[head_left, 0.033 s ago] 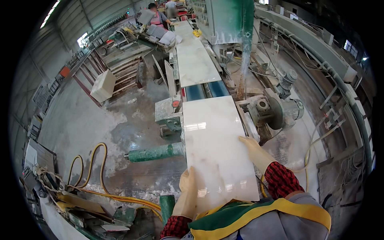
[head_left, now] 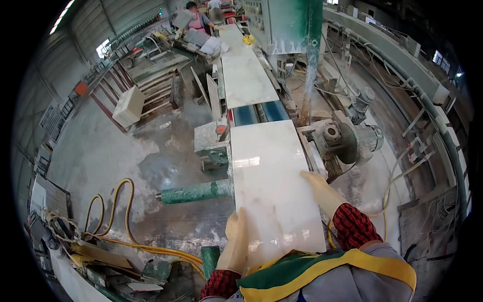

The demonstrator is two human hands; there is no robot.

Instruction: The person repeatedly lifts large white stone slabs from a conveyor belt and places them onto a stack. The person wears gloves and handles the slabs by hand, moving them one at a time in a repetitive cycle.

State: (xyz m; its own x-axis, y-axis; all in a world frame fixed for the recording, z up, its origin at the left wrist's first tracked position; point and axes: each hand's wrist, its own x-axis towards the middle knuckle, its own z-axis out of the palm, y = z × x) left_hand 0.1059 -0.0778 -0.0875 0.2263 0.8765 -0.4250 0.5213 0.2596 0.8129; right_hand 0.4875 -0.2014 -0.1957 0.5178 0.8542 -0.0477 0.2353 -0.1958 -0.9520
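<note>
A glossy white stone slab (head_left: 274,211) lies lengthwise in front of me, with a faint line across it and light reflected on its face. My left hand (head_left: 235,241), in a cream rubber glove, is closed on its left edge near my body. My right hand (head_left: 322,191), gloved alike, grips the right edge a little farther out, thumb along the top. The fingers of both hands are partly hidden under the slab. Beyond it, blue conveyor belts (head_left: 245,115) show in a gap, then another pale slab (head_left: 246,80) lies on the line.
A green roller (head_left: 196,192) sticks out left of the slab. On the right sits a motor (head_left: 365,138) beside a green post (head_left: 313,45). A yellow hose (head_left: 132,201) loops over the floor at left. A co-worker (head_left: 197,20) stands at the far end.
</note>
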